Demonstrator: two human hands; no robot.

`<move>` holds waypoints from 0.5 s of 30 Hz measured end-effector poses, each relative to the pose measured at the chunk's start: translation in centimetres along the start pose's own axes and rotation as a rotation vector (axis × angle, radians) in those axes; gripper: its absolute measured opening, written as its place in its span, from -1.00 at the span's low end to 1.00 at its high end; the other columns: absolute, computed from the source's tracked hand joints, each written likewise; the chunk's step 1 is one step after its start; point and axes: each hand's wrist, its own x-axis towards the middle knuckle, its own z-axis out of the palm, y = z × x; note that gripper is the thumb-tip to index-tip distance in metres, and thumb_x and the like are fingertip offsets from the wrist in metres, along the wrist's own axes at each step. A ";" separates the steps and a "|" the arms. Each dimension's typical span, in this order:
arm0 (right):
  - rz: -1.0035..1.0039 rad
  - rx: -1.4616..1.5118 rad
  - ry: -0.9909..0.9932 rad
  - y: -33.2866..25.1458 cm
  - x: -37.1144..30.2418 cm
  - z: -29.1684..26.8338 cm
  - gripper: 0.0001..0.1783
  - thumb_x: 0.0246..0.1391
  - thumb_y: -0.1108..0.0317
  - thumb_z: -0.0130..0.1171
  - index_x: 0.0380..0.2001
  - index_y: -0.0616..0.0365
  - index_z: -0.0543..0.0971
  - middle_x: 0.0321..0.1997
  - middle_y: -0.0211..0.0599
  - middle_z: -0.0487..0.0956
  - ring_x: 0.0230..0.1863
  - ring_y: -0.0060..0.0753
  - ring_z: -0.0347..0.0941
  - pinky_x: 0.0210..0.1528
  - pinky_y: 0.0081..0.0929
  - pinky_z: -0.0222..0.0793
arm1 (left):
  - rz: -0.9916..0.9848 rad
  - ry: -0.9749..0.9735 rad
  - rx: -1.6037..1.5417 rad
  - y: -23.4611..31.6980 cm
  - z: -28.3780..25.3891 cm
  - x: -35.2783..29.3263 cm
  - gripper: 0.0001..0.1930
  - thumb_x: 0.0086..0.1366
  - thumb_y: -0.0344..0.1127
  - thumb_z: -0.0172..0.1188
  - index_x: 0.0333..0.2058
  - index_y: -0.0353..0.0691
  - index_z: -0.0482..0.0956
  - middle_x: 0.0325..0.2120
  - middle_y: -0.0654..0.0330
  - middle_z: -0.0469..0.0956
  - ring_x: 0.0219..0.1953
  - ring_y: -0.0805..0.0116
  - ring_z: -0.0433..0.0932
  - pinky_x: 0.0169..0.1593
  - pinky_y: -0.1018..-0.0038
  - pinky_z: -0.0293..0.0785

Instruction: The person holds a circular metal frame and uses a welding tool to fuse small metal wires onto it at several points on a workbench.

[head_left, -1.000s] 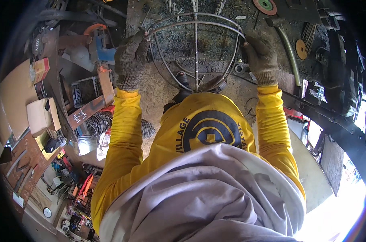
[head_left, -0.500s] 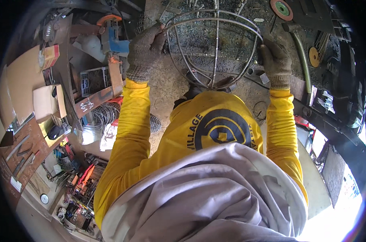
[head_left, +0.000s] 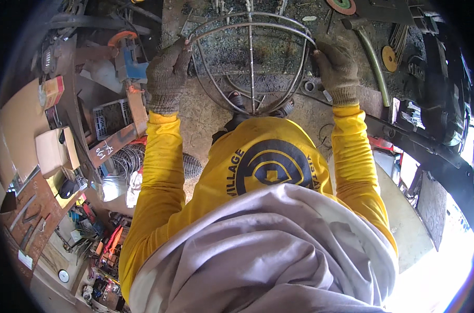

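Observation:
A round metal wire frame point(head_left: 252, 62), built of bent rods with two hoops at the top and ribs curving toward my body, is held up between my hands. My left hand point(head_left: 167, 78), in a dirty knit work glove, is closed on the left end of its hoops. At the right end, my gloved right hand point(head_left: 338, 70) pinches the rod with thumb and fingers. A straight rod runs down the middle to the narrow near end, close to my yellow shirt. Past the ribs, the dark worktable point(head_left: 221, 60) shows through.
On the table to the right lie a hammer point(head_left: 373, 68), a grinding disc point(head_left: 342, 4) and a tan disc point(head_left: 389, 58). A blue clamp point(head_left: 131, 65) and an open cardboard box point(head_left: 53, 151) stand at the left. Coiled wire point(head_left: 126, 163) sits near my left forearm.
The view has shifted, so the surroundings appear farther left and slightly higher. Both hands and the wire frame also appear farther left, with the same hold at each end.

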 end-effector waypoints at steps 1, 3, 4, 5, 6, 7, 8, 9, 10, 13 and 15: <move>0.001 0.024 0.023 0.4 -0.1 0.4 -0.77 0.14 0.29 0.31 -0.15 0.10 0.71 -0.24 -0.15 0.70 -0.18 -0.14 0.64 -0.09 -0.32 0.53 | 0.020 0.026 0.008 0.0 0.1 0.0 -0.76 0.30 -0.31 0.35 -0.07 -0.16 0.70 -0.25 0.02 0.72 -0.26 0.18 0.74 -0.23 0.39 0.60; -0.024 0.021 0.045 0.8 -0.2 0.6 -0.76 0.13 0.29 0.32 -0.15 0.10 0.71 -0.25 -0.16 0.70 -0.19 -0.14 0.64 -0.09 -0.33 0.52 | 0.061 0.080 0.022 0.1 0.4 -0.1 -0.77 0.30 -0.32 0.34 -0.08 -0.17 0.71 -0.26 0.02 0.72 -0.26 0.17 0.73 -0.23 0.39 0.60; -0.047 -0.006 0.044 0.7 -0.2 0.4 -0.75 0.14 0.33 0.31 -0.12 0.13 0.70 -0.26 -0.17 0.70 -0.21 -0.21 0.64 -0.10 -0.38 0.53 | 0.023 0.041 0.039 0.4 0.2 0.0 -0.75 0.30 -0.35 0.33 -0.06 -0.21 0.70 -0.22 0.02 0.72 -0.21 0.19 0.73 -0.17 0.39 0.59; -0.070 -0.033 0.042 0.6 -0.1 0.3 -0.74 0.14 0.36 0.31 -0.09 0.17 0.69 -0.27 -0.17 0.70 -0.23 -0.27 0.64 -0.11 -0.42 0.53 | -0.015 0.002 0.055 0.9 -0.1 0.0 -0.74 0.30 -0.38 0.33 -0.04 -0.26 0.69 -0.19 0.02 0.72 -0.17 0.21 0.72 -0.12 0.40 0.59; -0.081 -0.024 0.052 0.5 -0.1 0.3 -0.74 0.14 0.37 0.31 -0.09 0.18 0.69 -0.27 -0.17 0.70 -0.25 -0.27 0.64 -0.12 -0.42 0.53 | -0.053 -0.036 0.071 1.2 -0.3 0.0 -0.72 0.29 -0.41 0.33 -0.03 -0.31 0.68 -0.15 0.02 0.72 -0.13 0.23 0.72 -0.06 0.41 0.58; -0.094 -0.013 0.060 0.4 0.0 0.2 -0.74 0.14 0.38 0.31 -0.09 0.19 0.69 -0.27 -0.17 0.70 -0.26 -0.28 0.64 -0.14 -0.42 0.53 | -0.031 -0.023 0.077 1.2 -0.3 0.1 -0.73 0.30 -0.41 0.33 -0.03 -0.31 0.68 -0.15 0.01 0.72 -0.13 0.22 0.72 -0.06 0.41 0.58; -0.107 -0.002 0.068 0.2 0.1 0.2 -0.74 0.14 0.38 0.31 -0.09 0.20 0.69 -0.27 -0.17 0.69 -0.27 -0.28 0.64 -0.15 -0.41 0.53 | -0.008 -0.009 0.082 1.2 -0.2 0.1 -0.73 0.30 -0.40 0.32 -0.03 -0.30 0.68 -0.16 0.01 0.72 -0.14 0.22 0.72 -0.07 0.41 0.58; -0.063 0.019 0.060 0.0 0.0 0.2 -0.75 0.13 0.35 0.32 -0.12 0.15 0.70 -0.26 -0.16 0.70 -0.23 -0.21 0.64 -0.12 -0.37 0.53 | 0.014 0.005 0.087 1.2 -0.2 0.2 -0.73 0.30 -0.40 0.32 -0.04 -0.30 0.68 -0.16 0.01 0.72 -0.14 0.21 0.72 -0.07 0.41 0.59; -0.019 0.039 0.052 -0.1 0.0 0.2 -0.76 0.12 0.32 0.33 -0.15 0.11 0.71 -0.25 -0.15 0.70 -0.19 -0.14 0.64 -0.10 -0.33 0.53 | 0.026 0.026 0.071 1.1 -0.1 0.2 -0.74 0.30 -0.38 0.33 -0.05 -0.26 0.69 -0.19 0.01 0.72 -0.17 0.18 0.73 -0.11 0.39 0.59; 0.010 0.047 0.030 0.0 0.1 0.1 -0.77 0.10 0.29 0.34 -0.17 0.07 0.72 -0.22 -0.14 0.70 -0.14 -0.07 0.65 -0.07 -0.29 0.53 | 0.043 0.063 0.051 0.6 0.3 0.0 -0.75 0.28 -0.34 0.34 -0.07 -0.18 0.71 -0.25 0.01 0.72 -0.22 0.11 0.73 -0.20 0.37 0.60; 0.017 0.029 0.012 0.0 0.2 0.0 -0.76 0.10 0.29 0.34 -0.16 0.07 0.71 -0.21 -0.15 0.71 -0.13 -0.08 0.65 -0.06 -0.29 0.53 | 0.031 0.054 0.073 0.6 0.3 0.0 -0.75 0.27 -0.35 0.34 -0.07 -0.18 0.71 -0.26 0.02 0.72 -0.22 0.11 0.73 -0.20 0.36 0.60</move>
